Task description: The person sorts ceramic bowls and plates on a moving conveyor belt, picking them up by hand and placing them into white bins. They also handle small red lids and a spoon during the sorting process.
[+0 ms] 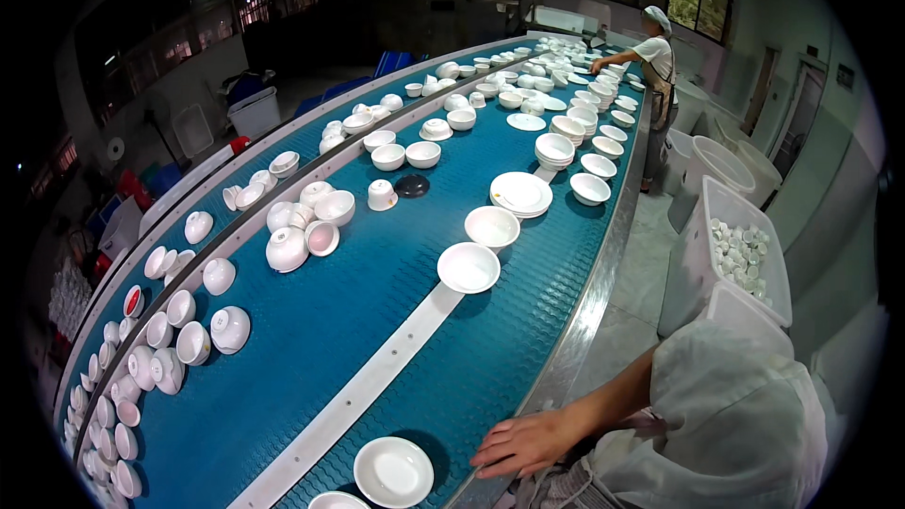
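My right hand (528,443) lies palm down on the metal edge (556,382) of a wide conveyor, fingers stretched out, holding nothing. My left hand is out of view. Nearest to the hand, a white bowl (394,472) stands upright on the blue belt (415,386), apart from my fingers. Part of another white bowl (337,501) shows at the lower rim of the picture. Farther along the belt are a white bowl (468,267), another bowl behind it (492,226) and a stack of white plates (520,192).
Rails divide the belt into lanes; many white bowls crowd the left lane, some tipped. A black dish (412,186) lies mid-belt. At the far right side a co-worker (657,61) in a cap reaches over the belt. A white bin (731,245) holding small white pieces stands beside the conveyor.
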`<state>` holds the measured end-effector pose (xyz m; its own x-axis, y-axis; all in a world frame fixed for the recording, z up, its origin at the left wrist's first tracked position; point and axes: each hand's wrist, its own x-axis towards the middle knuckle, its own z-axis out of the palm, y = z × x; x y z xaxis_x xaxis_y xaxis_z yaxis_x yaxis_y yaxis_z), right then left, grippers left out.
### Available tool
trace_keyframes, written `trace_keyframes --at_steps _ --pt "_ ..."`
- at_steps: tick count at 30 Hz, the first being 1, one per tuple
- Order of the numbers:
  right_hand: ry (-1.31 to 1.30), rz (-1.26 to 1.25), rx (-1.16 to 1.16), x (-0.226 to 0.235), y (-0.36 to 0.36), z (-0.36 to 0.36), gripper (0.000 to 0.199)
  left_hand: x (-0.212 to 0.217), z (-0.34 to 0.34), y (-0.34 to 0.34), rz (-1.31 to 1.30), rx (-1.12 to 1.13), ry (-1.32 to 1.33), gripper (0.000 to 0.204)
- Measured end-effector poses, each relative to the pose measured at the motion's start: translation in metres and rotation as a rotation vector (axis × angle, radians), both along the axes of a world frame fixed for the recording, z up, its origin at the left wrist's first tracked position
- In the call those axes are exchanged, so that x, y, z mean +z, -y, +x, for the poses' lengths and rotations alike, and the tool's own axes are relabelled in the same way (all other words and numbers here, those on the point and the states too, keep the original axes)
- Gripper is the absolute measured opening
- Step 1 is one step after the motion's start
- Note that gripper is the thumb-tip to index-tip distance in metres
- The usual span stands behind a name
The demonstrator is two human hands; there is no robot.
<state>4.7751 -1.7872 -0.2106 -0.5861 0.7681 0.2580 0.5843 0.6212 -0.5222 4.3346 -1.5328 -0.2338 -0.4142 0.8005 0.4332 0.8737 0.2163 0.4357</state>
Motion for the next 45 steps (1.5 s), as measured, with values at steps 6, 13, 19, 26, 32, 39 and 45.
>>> trace_keyframes --at_steps 6,13,19,26,32,39,45 --pt "0.028 0.004 0.015 0.008 0.014 0.029 0.053 0.009 0.008 0.018 -0.014 0.051 -0.026 0.045" --pt "-0.021 0.065 0.014 0.01 0.025 0.054 0.063 0.015 0.025 0.043 -0.01 0.09 -0.056 0.042" --pt "0.004 0.104 0.014 0.011 0.04 0.084 0.058 0.016 0.039 0.063 -0.01 0.127 -0.066 0.039" --pt "-0.03 0.107 0.018 0.013 0.055 0.113 0.067 0.025 0.052 0.092 0.05 0.18 -0.114 0.035" --pt "-0.042 0.142 0.006 0.012 0.066 0.134 0.065 0.026 0.033 0.174 0.4 0.265 -0.379 0.032" --pt "-0.125 0.171 -0.033 0.002 0.077 0.157 0.062 0.082 0.381 0.306 0.317 -0.471 0.203 0.022" --pt "-0.367 0.184 -0.012 0.027 0.105 0.211 0.042 0.054 0.47 0.327 0.161 -0.649 -0.382 0.018"
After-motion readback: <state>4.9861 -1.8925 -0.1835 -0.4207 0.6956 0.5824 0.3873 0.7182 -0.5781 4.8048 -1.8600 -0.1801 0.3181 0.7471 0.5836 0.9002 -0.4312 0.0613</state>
